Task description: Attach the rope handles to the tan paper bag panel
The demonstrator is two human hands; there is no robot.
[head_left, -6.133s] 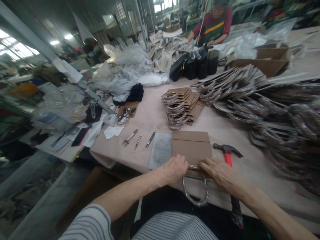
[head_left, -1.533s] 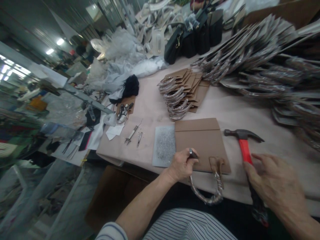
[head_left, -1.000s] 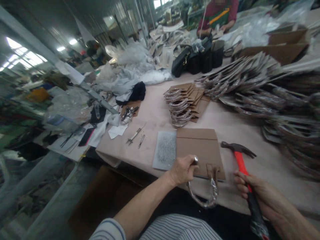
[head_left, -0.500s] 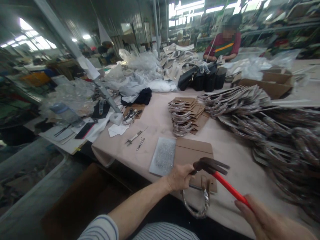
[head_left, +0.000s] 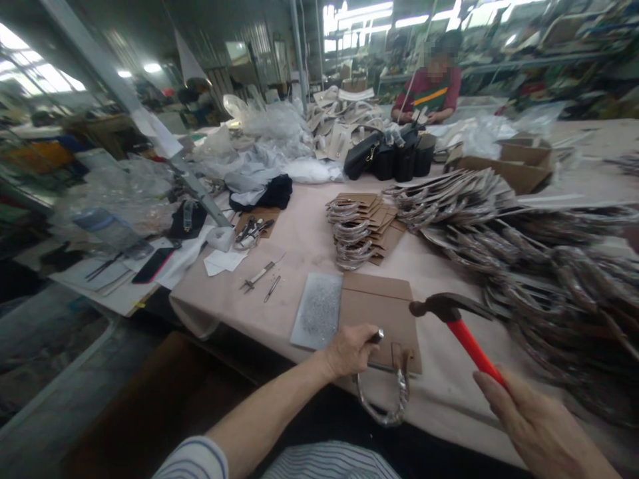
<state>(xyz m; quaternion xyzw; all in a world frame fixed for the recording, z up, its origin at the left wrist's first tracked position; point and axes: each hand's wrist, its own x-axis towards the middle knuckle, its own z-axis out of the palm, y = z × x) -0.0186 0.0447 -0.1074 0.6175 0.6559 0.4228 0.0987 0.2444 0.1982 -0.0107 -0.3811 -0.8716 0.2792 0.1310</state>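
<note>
Left fingers (head_left: pixel 367 334) grip the metal tool (head_left: pixel 380 336) — hold it plumb — and right fingers (head_left: pixel 486 390) the hammer (head_left: pixel 471 347), head (head_left: pixel 444 307) at the tool's two o'clock.

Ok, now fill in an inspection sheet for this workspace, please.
Surface: pale table; speckled board showing left of the brown panel.
Job's things: brown panel; wrapped handle looping past the table's near edge.
Clutter: stacked brown pieces, caliper-like tool, heaped plastic.
Hands: left hand grips a metal-ended tool over the panel; right hand holds the hammer, its head apart from that tool.
Cables: none identifiable for certain.
Surroundings: co-worker across the table, handling something too small to tell.
</note>
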